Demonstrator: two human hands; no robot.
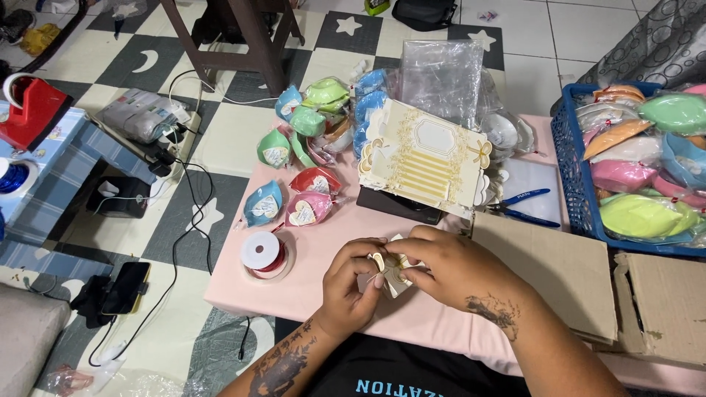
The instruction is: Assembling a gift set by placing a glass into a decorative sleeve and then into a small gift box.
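Head view, looking down over the pink table (316, 257): both hands meet just above its near edge, and between them sits a small cream-and-gold paper box (392, 273). The left hand (351, 283) curls in from the left, fingers closed around the box's left side, thumb and fingertips pinching at the gold bow-like piece on top. The right hand (448, 265) comes over from the right, fingers bent and pressed onto the box's top and right side, covering much of it. So the box is gripped from both sides, only its middle peeking out between the fingertips.

Just beyond the hands, a stack of flat cream-and-gold cards (425, 158) leans on a dark box. To the left lies a ribbon spool (266, 254), with colourful wrapped packets (305, 121) behind it. Blue-handled pliers (523, 206) rest to the right, near a blue basket (570, 176).
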